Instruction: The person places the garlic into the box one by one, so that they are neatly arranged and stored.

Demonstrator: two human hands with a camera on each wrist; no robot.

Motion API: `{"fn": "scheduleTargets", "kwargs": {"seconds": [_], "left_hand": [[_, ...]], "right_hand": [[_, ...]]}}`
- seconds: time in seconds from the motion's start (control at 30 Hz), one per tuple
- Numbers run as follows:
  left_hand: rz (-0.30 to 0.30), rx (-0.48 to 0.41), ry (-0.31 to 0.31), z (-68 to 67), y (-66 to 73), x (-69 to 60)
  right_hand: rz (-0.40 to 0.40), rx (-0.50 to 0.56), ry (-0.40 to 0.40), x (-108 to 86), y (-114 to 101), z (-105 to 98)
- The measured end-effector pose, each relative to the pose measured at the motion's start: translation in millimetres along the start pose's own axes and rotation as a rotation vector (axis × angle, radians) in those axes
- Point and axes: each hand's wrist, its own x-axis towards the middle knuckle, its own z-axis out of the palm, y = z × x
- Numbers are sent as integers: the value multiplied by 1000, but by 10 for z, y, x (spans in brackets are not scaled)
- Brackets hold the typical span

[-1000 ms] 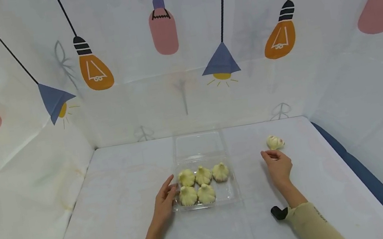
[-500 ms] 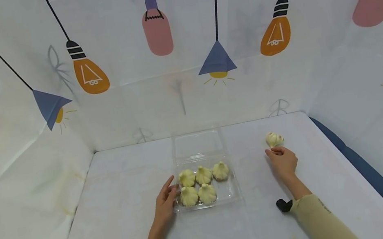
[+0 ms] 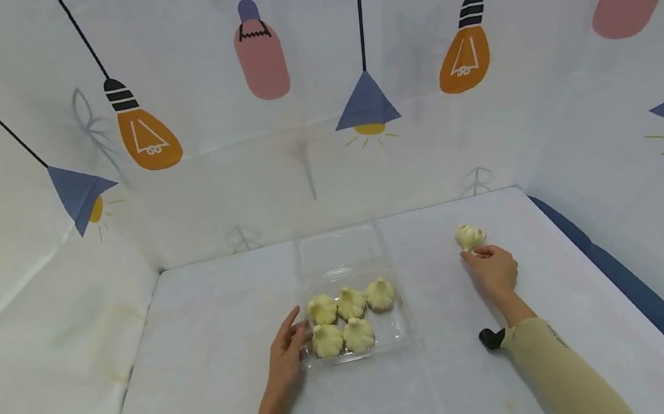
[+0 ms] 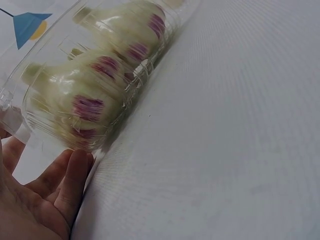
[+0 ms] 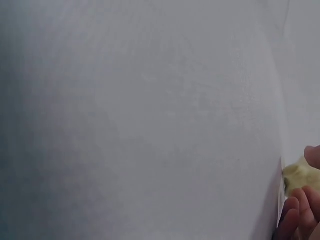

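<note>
My left hand (image 3: 286,357) rests at the left side of a clear plastic clamshell box (image 3: 392,330), fingers loosely extended against its wall. In the left wrist view, the fingertips (image 4: 77,165) touch the box low down, beneath the purple-marked garlic bulbs (image 4: 90,107). Several pale garlic bulbs (image 3: 351,302) sit in the box, three behind and two in front; the front right spot holds none. At the right of the table, my right hand (image 3: 495,274) pinches the stem end of a single garlic bulb (image 3: 470,235). The right wrist view shows this garlic bulb (image 5: 302,175) between thumb and curled fingers.
The box's transparent lid (image 3: 340,252) lies open towards the back wall. A white cover spreads over the table (image 3: 202,369). White sheets printed with lamps (image 3: 366,101) enclose the back and sides. Blue fabric (image 3: 629,295) shows beyond the right table edge.
My right hand has moved forward and right to the lone garlic bulb, and its fingers now close around the stem. The left hand stays at the box. The head view has tilted slightly.
</note>
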Motion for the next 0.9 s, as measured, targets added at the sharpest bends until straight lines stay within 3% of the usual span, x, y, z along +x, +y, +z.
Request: {"fn": "scheduleTargets", "kwargs": {"seconds": [0.4,0.67,0.9], "left_hand": [[15,-4,-6,0,-1,-18],[-5,3,-16,24,317,-88],[-35,23,-14,27,372,-93]], "right_hand": [[53,-167,-107,39,-16,-38],[29,-189,-130,107,-35,-36],[59,-149,-116,141,3,-14]]}}
